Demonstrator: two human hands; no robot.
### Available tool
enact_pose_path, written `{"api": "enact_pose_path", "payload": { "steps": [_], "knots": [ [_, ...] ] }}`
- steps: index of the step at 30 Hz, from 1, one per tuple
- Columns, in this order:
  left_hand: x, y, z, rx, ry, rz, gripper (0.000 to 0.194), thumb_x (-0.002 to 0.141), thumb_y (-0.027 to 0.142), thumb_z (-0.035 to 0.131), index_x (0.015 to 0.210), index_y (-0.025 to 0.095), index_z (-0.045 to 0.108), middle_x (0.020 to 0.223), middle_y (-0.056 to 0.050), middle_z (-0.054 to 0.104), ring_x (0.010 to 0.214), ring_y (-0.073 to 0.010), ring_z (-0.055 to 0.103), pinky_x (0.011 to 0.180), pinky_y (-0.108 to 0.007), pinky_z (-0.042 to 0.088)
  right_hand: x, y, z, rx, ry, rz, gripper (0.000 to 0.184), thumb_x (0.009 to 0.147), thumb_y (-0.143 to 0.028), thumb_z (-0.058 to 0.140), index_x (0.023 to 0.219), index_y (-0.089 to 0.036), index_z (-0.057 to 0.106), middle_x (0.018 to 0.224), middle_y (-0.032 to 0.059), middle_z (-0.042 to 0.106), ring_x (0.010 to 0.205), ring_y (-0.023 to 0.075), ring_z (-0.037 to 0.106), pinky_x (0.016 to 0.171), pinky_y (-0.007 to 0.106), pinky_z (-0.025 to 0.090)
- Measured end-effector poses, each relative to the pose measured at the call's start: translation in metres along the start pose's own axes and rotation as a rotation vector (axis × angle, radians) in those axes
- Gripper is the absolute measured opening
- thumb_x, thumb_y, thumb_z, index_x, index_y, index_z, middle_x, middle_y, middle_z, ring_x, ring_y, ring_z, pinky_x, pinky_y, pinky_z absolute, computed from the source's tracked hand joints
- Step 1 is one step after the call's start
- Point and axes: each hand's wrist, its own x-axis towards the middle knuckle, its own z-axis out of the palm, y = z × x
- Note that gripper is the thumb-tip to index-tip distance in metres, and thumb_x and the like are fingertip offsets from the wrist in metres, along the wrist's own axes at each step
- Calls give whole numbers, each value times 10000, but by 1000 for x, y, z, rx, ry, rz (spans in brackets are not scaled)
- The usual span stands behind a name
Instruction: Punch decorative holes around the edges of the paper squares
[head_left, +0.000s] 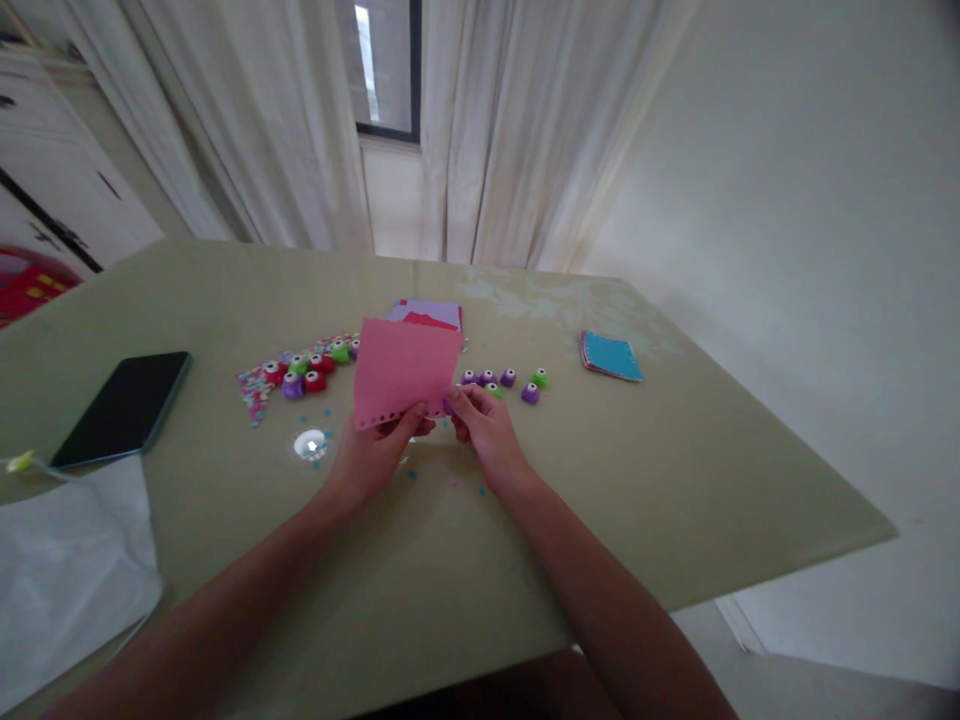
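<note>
A pink paper sheet (409, 368) with a row of punched holes along its lower edge stands raised over the table. My left hand (381, 445) is closed on that lower edge, thumb in front and fingers behind. At the sheet's lower right corner, my right hand (480, 425) pinches a small purple piece (448, 406), mostly covered by the fingers. Just beyond my right hand lie several purple and green one-eyed figures (530, 393). Left of the sheet, more red, green and purple one-eyed figures (293, 385) sit among paper confetti (256, 395).
Behind the pink sheet lies lilac and red paper (442, 313). A stack of small blue-topped sheets (611, 356) rests at the right. A dark phone or tablet (127, 405) and a white cloth-like bag (75, 570) occupy the left side. Light glares off the tabletop (310, 444).
</note>
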Motion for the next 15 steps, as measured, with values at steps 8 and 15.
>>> {"api": "enact_pose_path", "payload": {
  "steps": [8, 15],
  "knots": [
    [-1, -2, 0, 20, -43, 28, 404, 793, 554, 771, 929, 174, 797, 823, -113, 836, 774, -302, 815, 706, -380, 658, 1, 4, -1, -48, 20, -17, 626, 700, -800, 809, 688, -204, 621, 598, -38, 528, 516, 101, 396, 512, 271, 293],
    [1, -6, 0, -2, -100, 22, 415, 810, 574, 775, 931, 178, 801, 839, -96, 833, 791, -279, 804, 727, -363, 648, 1, 3, 0, -1, -22, 25, 641, 660, -796, 839, 683, -210, 581, 604, -61, 477, 502, 88, 335, 497, 273, 247]
  ]
}}
